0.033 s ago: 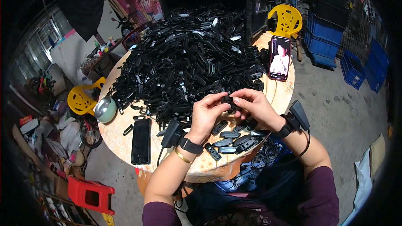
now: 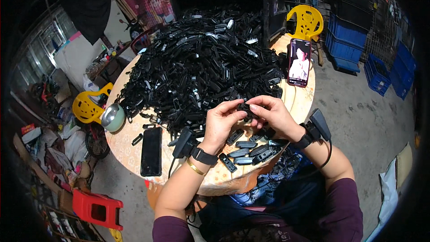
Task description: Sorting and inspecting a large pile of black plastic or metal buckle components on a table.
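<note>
In front of the pile's near edge, my left hand point(image 2: 220, 121) and my right hand point(image 2: 272, 114) meet, fingertips pinched together. Between them they grip a small black plastic part point(image 2: 244, 107), mostly covered by the fingers. Just below my hands, several oblong black and dark grey plastic pieces point(image 2: 242, 152) lie at the table's near edge. One open-faced black piece point(image 2: 228, 162) rests left of these, by my left wrist. Beyond my hands, a big heap of loose black plastic parts point(image 2: 201, 71) covers much of the round table point(image 2: 123, 150).
A dark phone point(image 2: 151, 151) lies flat at left, and a lit phone point(image 2: 299, 62) stands upright at right. A metal bowl point(image 2: 113, 117) sits at the left rim. Around the table are yellow chairs point(image 2: 306, 21), a red stool point(image 2: 96, 208) and blue crates point(image 2: 345, 40).
</note>
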{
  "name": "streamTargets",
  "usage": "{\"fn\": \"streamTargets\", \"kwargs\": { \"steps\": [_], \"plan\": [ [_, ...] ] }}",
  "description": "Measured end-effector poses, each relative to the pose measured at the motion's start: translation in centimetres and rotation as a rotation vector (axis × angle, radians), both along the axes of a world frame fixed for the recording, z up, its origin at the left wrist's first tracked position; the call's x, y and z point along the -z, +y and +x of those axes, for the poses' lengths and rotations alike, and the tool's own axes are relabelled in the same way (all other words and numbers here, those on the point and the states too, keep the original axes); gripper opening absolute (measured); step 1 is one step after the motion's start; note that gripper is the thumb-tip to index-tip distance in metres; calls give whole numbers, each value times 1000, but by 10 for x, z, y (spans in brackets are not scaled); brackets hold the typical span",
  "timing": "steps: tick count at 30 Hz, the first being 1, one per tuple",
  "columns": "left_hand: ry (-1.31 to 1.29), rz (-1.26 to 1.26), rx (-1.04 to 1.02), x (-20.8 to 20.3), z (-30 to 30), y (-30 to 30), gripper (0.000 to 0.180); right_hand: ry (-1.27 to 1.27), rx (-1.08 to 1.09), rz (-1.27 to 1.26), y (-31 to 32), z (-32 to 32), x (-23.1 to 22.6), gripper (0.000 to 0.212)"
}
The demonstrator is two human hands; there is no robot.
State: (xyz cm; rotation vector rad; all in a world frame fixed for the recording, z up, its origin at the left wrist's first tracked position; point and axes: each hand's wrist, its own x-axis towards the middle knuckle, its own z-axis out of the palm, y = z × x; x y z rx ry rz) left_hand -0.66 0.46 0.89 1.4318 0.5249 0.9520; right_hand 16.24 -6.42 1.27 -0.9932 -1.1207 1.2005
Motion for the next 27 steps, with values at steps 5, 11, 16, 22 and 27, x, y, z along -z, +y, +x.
{"fn": "streamTargets", "kwargs": {
  "steps": [5,11,16,22,27],
  "plan": [
    [-12,53,1,2,0,-1,33,-41,121,62,-6,-12,2,19],
    [-84,-119,50,-1,1,-3,34,-534,318,315,-9,-18,3,29],
    [-205,-270,223,-9,-4,-3,31,-624,180,329,-13,-15,-7,29],
    [-41,-51,209,-14,-10,-1,25,-806,250,426,-19,-16,-10,27],
    [62,373,78,-15,-10,-5,21,-895,407,638,-17,-15,-3,29]
  ]
}}
